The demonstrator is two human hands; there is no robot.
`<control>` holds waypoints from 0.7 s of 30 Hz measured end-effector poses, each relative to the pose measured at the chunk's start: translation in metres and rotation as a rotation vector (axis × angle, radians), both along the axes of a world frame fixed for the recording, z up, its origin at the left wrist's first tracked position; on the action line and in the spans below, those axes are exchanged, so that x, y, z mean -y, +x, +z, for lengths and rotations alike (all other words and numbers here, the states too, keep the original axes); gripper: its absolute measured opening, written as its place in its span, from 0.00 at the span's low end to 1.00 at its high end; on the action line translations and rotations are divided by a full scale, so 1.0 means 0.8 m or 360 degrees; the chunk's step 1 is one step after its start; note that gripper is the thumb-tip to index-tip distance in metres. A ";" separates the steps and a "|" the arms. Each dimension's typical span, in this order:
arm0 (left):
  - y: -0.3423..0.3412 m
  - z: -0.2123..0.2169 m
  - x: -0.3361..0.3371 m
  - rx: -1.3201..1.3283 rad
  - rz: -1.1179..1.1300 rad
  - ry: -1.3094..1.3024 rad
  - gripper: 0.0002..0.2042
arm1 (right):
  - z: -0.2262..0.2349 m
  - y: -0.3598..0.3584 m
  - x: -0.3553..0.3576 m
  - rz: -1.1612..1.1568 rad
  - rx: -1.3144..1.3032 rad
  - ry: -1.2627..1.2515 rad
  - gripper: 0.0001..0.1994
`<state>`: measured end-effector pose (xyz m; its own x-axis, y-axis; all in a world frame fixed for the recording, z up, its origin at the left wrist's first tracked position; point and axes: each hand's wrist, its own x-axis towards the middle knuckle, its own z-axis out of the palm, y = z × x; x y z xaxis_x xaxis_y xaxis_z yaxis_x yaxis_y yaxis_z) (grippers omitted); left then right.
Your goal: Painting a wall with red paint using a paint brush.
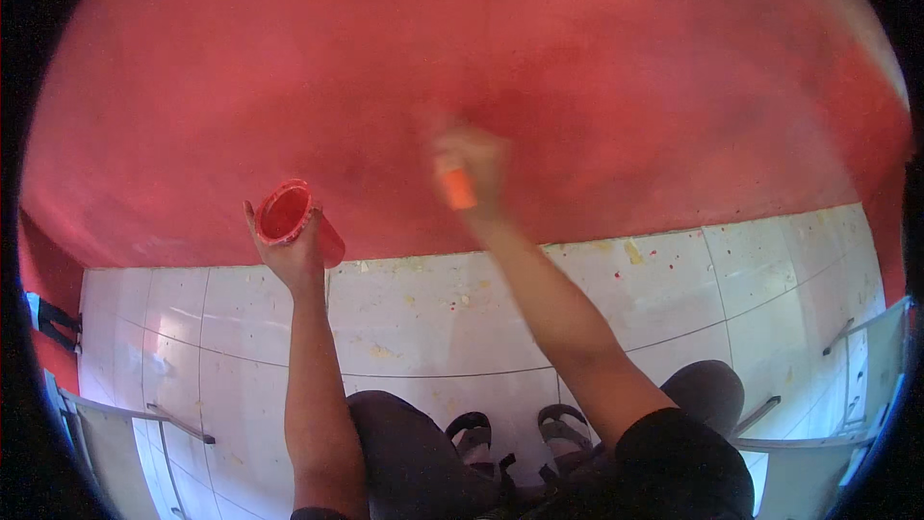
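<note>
The red wall (539, 39) fills most of what I see, and the work in hand looks like brushing it over. To do that well, I'd say, keep the strokes light and overlapping, and blend each edge while it is wet, easing off along the bottom where the wall meets the white floor (443, 337). The red container (330, 242) is up in front of the wall, left of the working spot, wrapped in the person's left hand (292, 256); it should stay near upright and close by, so drips have little way to fall. The right hand (481, 156), blurred, is closed around an orange-handled tool (456, 189) at the wall. Its working end is lost in the blur, so I cannot tell whether it touches; a loose wrist and even pressure would serve best.

As for surfaces, the wall is matt and patchy, deeper red around the right hand and paler, cloudier higher up. The floor is smooth and shiny, crossed by thin dark joints that the lens bends. The container is a rounded tube, its open round mouth red inside, the rim smeared paler. The tool's handle shows as a short, bright, blunt block. Smallest are the yellowish flakes (632, 250) and red specks scattered over the floor.
</note>
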<state>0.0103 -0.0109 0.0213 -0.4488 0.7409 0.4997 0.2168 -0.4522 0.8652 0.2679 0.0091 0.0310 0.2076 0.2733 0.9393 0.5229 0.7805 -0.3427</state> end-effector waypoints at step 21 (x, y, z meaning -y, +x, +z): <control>-0.008 0.002 0.006 -0.0165 -0.0016 0.0093 0.53 | -0.012 0.100 0.033 -0.0356 -0.0558 -0.0038 0.06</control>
<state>0.0037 -0.0160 0.0225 -0.3850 0.7135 0.5855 0.2989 -0.5038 0.8105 0.3478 -0.0171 0.0218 0.5707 0.2058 0.7949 0.5269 0.6507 -0.5468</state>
